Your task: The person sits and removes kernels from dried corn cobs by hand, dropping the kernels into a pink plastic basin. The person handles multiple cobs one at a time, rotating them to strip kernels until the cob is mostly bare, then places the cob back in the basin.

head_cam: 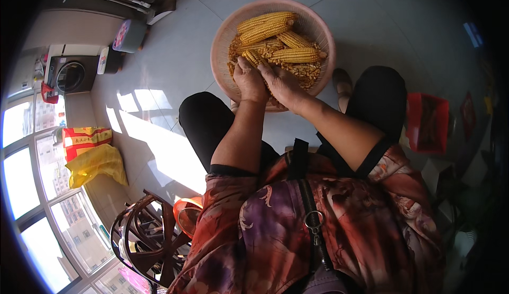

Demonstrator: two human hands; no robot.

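A round pink plastic basket (219,39) stands on the floor between my knees. It holds several whole ears of dried yellow corn (264,31) at its far side and loose kernels (308,70) below and around them. My left hand (249,80) and my right hand (281,83) meet over the basket's near side. Both grip one corn cob (253,57), whose far end shows kernels beyond my fingertips; its near part is hidden by the hands. Another ear (298,55) lies just beyond my right hand.
A red plastic box (442,123) stands right of my right knee. At left are yellow and red sacks (97,165) by the windows, a dark brown rack (153,250) and an orange basket (187,206). Stools (129,35) and a washing machine (75,75) stand farther off.
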